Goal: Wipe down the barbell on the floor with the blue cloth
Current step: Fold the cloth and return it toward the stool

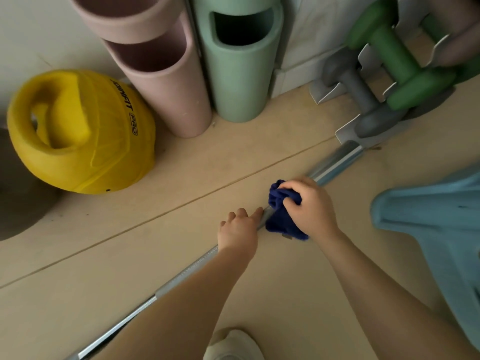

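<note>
Our right hand (310, 203) clenches the bunched blue cloth (281, 213) around the barbell (335, 165), which lies diagonally on the floor (181, 178); our left hand (239, 231) curls over the shaft just beside it. We judge wiping underway; next, slide the cloth toward the sleeve end.

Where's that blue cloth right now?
In the head view, the blue cloth sits just right of centre, bunched around the barbell on the floor and held by the right hand, with the left hand beside it.
</note>
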Demonstrator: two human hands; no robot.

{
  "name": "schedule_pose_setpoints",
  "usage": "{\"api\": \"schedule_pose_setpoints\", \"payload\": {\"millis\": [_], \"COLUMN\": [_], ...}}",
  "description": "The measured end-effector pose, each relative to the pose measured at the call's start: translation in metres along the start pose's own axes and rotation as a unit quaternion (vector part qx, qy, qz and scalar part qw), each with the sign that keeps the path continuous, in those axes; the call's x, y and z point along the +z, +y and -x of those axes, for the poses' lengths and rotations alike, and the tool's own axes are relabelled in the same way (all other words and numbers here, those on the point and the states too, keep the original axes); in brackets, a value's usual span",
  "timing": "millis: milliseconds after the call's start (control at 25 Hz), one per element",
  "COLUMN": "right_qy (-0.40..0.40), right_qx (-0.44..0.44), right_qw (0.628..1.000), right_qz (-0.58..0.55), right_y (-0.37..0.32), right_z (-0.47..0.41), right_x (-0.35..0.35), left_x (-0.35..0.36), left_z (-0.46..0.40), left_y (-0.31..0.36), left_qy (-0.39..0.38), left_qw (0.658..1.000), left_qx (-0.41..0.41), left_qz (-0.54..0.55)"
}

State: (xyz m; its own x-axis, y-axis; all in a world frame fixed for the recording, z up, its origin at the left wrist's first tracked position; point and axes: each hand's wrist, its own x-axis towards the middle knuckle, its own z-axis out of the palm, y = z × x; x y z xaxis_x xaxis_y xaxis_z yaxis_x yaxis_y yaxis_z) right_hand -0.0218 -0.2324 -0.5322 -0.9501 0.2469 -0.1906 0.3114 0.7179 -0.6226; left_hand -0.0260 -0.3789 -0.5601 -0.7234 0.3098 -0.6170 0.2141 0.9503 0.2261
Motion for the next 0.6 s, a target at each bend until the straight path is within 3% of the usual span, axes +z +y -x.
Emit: {"api": "schedule_pose_setpoints", "payload": {"millis": [120, 200, 240, 320, 360, 400, 480, 600], "right_qy": [-0.021, -0.062, -0.087, -0.131, -0.146, -0.159, -0.174, -0.186], "right_qx": [0.051, 0.033, 0.011, -0.029, -0.043, -0.054, -0.054, -0.004], "right_qw": [0.985, 0.977, 0.975, 0.970, 0.967, 0.965, 0.955, 0.919], "right_qz": [-0.166, -0.199, -0.204, -0.203, -0.202, -0.202, -0.233, -0.347], "right_y": [-0.017, -0.033, -0.041, -0.060, -0.069, -0.079, -0.098, -0.131], "right_z": [0.008, 0.016, 0.022, 0.036, 0.043, 0.048, 0.055, 0.061], "right_x": [-0.018, -0.029, -0.034, -0.040, -0.043, -0.045, -0.052, -0.062], "left_x": [-0.016, -0.040, -0.055, -0.088, -0.103, -0.114, -0.131, -0.142], "left_z": [0.001, 0.006, 0.015, 0.045, 0.060, 0.075, 0.104, 0.129], "left_y": [-0.008, -0.015, -0.017, -0.020, -0.024, -0.028, -0.037, -0.050], "left_qy": [-0.028, 0.012, 0.036, 0.020, -0.004, -0.027, -0.036, 0.001], "left_qw": [0.998, 0.978, 0.946, 0.843, 0.802, 0.782, 0.782, 0.823], "left_qx": [0.019, 0.032, 0.022, 0.024, 0.035, 0.051, 0.104, 0.149], "left_qz": [0.050, 0.205, 0.321, 0.537, 0.596, 0.621, 0.614, 0.548]}}
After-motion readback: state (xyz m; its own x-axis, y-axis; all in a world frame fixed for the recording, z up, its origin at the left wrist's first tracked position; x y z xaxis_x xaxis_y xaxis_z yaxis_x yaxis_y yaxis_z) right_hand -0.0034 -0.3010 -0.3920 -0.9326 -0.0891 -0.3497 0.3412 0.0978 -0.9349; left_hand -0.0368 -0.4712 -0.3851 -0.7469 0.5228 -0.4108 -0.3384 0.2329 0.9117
